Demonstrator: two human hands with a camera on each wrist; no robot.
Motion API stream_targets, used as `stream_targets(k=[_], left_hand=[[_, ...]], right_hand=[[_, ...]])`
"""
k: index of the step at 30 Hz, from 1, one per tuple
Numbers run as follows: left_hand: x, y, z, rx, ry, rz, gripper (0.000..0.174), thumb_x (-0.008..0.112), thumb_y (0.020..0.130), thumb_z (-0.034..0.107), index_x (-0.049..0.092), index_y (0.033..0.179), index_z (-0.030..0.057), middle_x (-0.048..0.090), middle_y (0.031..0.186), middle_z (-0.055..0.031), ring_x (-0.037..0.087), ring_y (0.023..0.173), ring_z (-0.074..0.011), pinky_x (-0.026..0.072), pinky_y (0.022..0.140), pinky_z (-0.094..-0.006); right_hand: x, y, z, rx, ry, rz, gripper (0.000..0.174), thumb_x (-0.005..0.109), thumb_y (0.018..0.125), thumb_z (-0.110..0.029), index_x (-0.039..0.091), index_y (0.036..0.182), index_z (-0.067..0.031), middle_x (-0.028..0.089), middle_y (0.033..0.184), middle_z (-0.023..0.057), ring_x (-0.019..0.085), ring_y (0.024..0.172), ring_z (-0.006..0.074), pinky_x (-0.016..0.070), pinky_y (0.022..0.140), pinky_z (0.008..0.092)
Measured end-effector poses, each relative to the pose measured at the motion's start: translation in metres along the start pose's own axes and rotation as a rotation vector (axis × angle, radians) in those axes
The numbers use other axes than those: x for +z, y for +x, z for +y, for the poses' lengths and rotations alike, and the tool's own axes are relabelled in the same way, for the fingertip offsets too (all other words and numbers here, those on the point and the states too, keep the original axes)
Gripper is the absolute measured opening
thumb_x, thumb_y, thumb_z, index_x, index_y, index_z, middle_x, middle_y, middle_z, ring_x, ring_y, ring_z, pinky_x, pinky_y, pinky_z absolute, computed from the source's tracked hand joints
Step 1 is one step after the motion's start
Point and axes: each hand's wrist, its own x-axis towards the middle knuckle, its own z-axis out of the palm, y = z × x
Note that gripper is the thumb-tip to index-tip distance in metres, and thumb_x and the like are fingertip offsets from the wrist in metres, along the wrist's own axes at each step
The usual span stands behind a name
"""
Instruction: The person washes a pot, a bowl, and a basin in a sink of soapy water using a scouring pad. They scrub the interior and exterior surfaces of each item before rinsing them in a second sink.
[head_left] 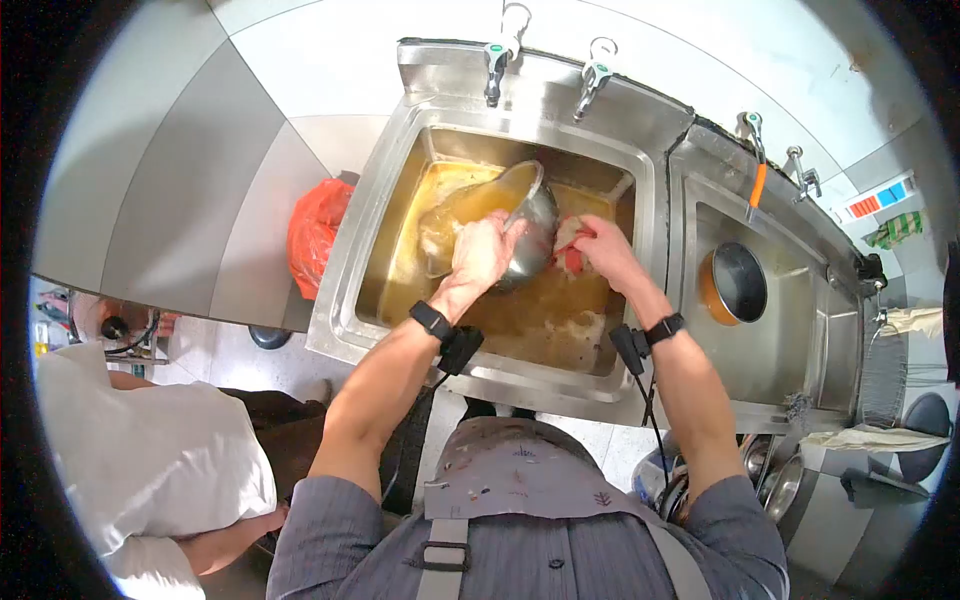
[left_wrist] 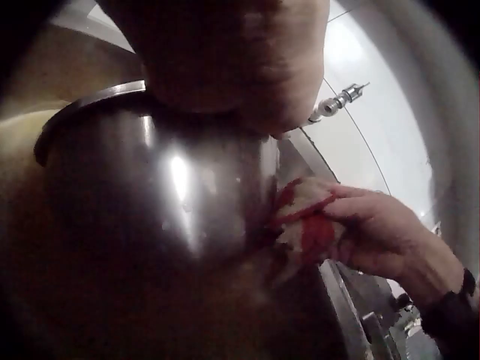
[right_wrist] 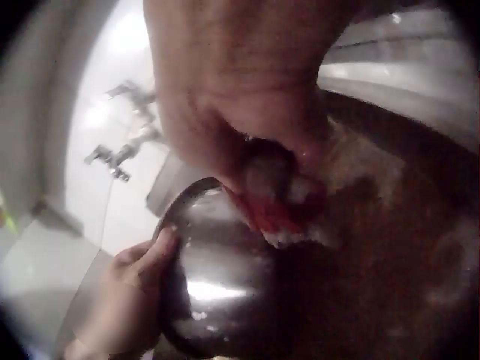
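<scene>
A shiny round steel bowl (head_left: 537, 232) is tipped on its side in the left sink basin, partly in cloudy yellow-brown water (head_left: 530, 325). My left hand (head_left: 482, 253) grips its rim, with the thumb over the outer wall in the right wrist view. Bunched in my right hand (head_left: 610, 255) is a red and whitish cloth (left_wrist: 307, 225), close against the bowl's outer side. The bowl's curved outside (left_wrist: 172, 195) fills much of the left wrist view. Water hides the bowl's lower part.
Taps (head_left: 596, 75) stand behind the basin. In the right-hand sink sits an orange-brown pot (head_left: 737, 284) with a dark inside. A red plastic bag (head_left: 315, 235) hangs left of the sink. Another person in a white shirt (head_left: 160, 460) is at lower left.
</scene>
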Motion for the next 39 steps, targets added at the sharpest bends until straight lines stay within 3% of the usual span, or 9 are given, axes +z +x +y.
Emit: stream_targets(k=[5,7,13,18,21,25,28,31,39], left_hand=[[-0.016,0.001,0.013,-0.166,-0.144,-0.033,0.057,0.054,0.103,0.052,0.068,0.079,0.002,0.063,0.066,-0.0211,0.064,0.063,-0.0372,0.0497,0.064,-0.046],[-0.017,0.001,0.012,-0.152,-0.251,0.036,0.063,0.048,0.104,0.055,0.069,0.078,0.0022,0.063,0.066,-0.0205,0.064,0.063,-0.035,0.0494,0.066,-0.0464],[-0.012,-0.001,0.0,-0.207,-0.38,0.028,0.065,0.039,0.107,0.054,0.075,0.091,0.0029,0.064,0.071,-0.0247,0.065,0.075,-0.0472,0.0497,0.069,-0.0508],[-0.012,0.007,-0.029,-0.343,-0.432,0.013,0.056,0.071,0.092,0.054,0.067,0.07,0.0033,0.056,0.059,0.0003,0.049,0.057,-0.0107,0.0421,0.054,-0.0345],[-0.004,0.012,-0.048,-0.35,-0.49,-0.009,0.052,0.073,0.092,0.051,0.071,0.074,0.0026,0.058,0.062,0.0027,0.05,0.059,-0.0085,0.0424,0.055,-0.0318],[-0.001,0.02,-0.059,-0.347,-0.647,0.003,0.053,0.072,0.093,0.053,0.075,0.081,0.0013,0.062,0.066,0.0027,0.052,0.061,-0.0081,0.0444,0.057,-0.0302],[-0.008,0.021,-0.061,-0.38,-0.611,0.019,0.054,0.073,0.091,0.054,0.075,0.08,0.0009,0.061,0.061,-0.0012,0.053,0.059,-0.011,0.0472,0.059,-0.0336],[-0.011,0.021,-0.069,-0.433,-0.575,-0.022,0.055,0.073,0.091,0.055,0.075,0.079,0.0011,0.062,0.062,0.0,0.054,0.061,-0.0087,0.0465,0.059,-0.0312],[-0.013,0.017,-0.089,-0.556,-0.793,-0.012,0.049,0.075,0.092,0.049,0.076,0.084,0.0004,0.068,0.073,0.0008,0.057,0.064,-0.0087,0.0475,0.06,-0.0276]], right_hand=[[0.03,-0.04,-0.052,-0.413,-0.373,0.171,0.039,0.06,0.09,-0.007,0.062,0.128,-0.0005,0.066,0.123,0.022,0.063,0.115,0.0411,0.0509,0.099,0.0446],[0.05,-0.042,-0.054,-0.776,-0.608,0.3,0.048,0.064,0.09,-0.01,0.057,0.137,-0.0022,0.058,0.138,0.0228,0.055,0.127,0.0429,0.045,0.108,0.047],[0.076,-0.004,-0.067,-0.903,-0.804,0.427,0.061,0.066,0.089,-0.014,0.046,0.144,0.0032,0.053,0.141,0.0279,0.05,0.133,0.044,0.042,0.111,0.0499],[0.069,0.048,-0.063,-0.668,-0.553,0.204,0.056,0.067,0.09,-0.017,0.05,0.138,0.0051,0.06,0.128,0.0256,0.058,0.12,0.041,0.0477,0.103,0.0451],[0.062,0.069,-0.063,-0.458,-0.287,0.014,0.054,0.066,0.09,-0.018,0.053,0.138,0.0027,0.064,0.123,0.0234,0.063,0.111,0.038,0.0495,0.097,0.0443],[0.049,0.092,-0.054,-0.578,-0.291,-0.011,0.051,0.061,0.093,-0.02,0.054,0.14,-0.0009,0.068,0.113,0.0162,0.066,0.095,0.0282,0.0521,0.086,0.038],[0.031,0.102,-0.047,-0.163,-0.055,-0.193,0.046,0.054,0.099,-0.024,0.055,0.141,-0.0046,0.066,0.103,0.0014,0.057,0.082,0.009,0.0481,0.072,0.0254],[0.021,0.118,-0.022,-0.08,0.055,-0.252,0.051,0.055,0.101,-0.031,0.051,0.146,-0.0076,0.06,0.12,0.0007,0.053,0.106,0.0103,0.0426,0.094,0.0258],[0.012,0.124,0.054,0.121,0.275,-0.051,0.04,0.057,0.102,-0.03,0.064,0.134,-0.0069,0.067,0.123,0.004,0.058,0.106,0.0188,0.0472,0.092,0.0353]])
